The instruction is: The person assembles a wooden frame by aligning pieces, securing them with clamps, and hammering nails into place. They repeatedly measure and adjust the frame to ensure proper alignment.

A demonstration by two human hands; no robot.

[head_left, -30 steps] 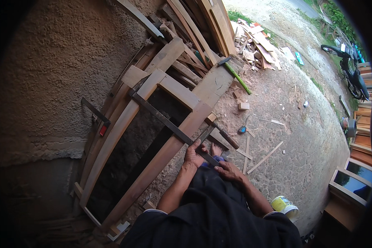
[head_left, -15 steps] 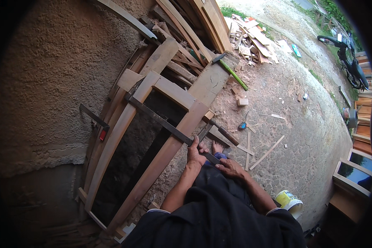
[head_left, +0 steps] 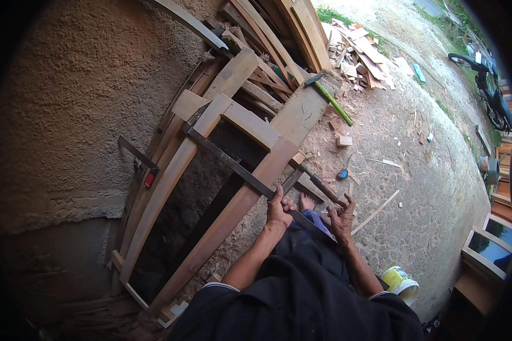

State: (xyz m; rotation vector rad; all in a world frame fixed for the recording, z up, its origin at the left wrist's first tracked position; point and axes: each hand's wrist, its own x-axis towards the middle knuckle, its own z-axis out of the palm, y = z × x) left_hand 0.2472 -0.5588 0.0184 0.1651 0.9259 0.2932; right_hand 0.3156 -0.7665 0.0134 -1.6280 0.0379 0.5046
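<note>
A long metal bar clamp [head_left: 224,158] lies across a wooden frame [head_left: 207,241], from its left rail over its right rail. My left hand [head_left: 279,210] is closed around the clamp by its sliding arm, just off the right rail. The clamp's wooden handle [head_left: 320,184] points away from the frame, toward the lower right. My right hand [head_left: 341,220] is at the end of that handle with thumb and fingers apart; whether a fingertip touches it I cannot tell. The bar's free end runs down over my lap.
A hammer with a green handle [head_left: 333,103] rests on a board past the frame's far end. Another clamp [head_left: 139,155] with a red part sits beside the rough wall [head_left: 91,113]. Scrap wood [head_left: 361,54], a blue tape measure [head_left: 342,174] and a yellow-white bucket [head_left: 401,284] are on the ground.
My right hand has left the lower bar and moved up and right to the end of the clamp's handle, its fingers opening. My left hand keeps its hold. The whole view has shifted slightly.
</note>
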